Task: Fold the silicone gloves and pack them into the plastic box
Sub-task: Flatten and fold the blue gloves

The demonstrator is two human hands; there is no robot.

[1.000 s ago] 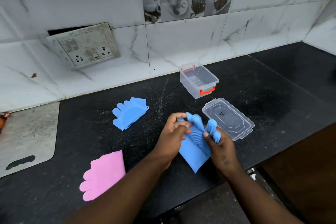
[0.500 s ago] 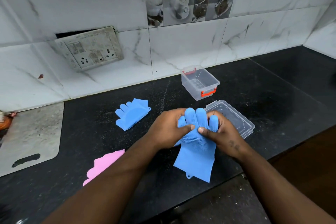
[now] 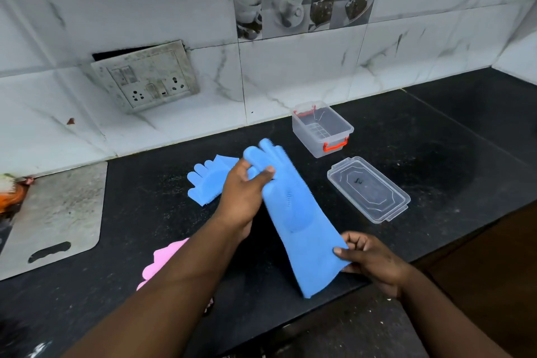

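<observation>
Blue glove (image 3: pixel 293 212) held stretched above desk (image 3: pixel 436 139): finger end pinched by left hand (image 3: pixel 247 192), cuff pinched by right hand (image 3: pixel 369 259) fingers. Folding step judged in hand. Next: cuff brought to finger end, then packed into open plastic box (image 3: pixel 322 128), behind lid (image 3: pixel 369 189).

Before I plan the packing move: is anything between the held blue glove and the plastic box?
Nothing visible is. The blue glove is stretched between both hands, and the counter towards the open plastic box is bare. The lid lies off to the right.
</observation>
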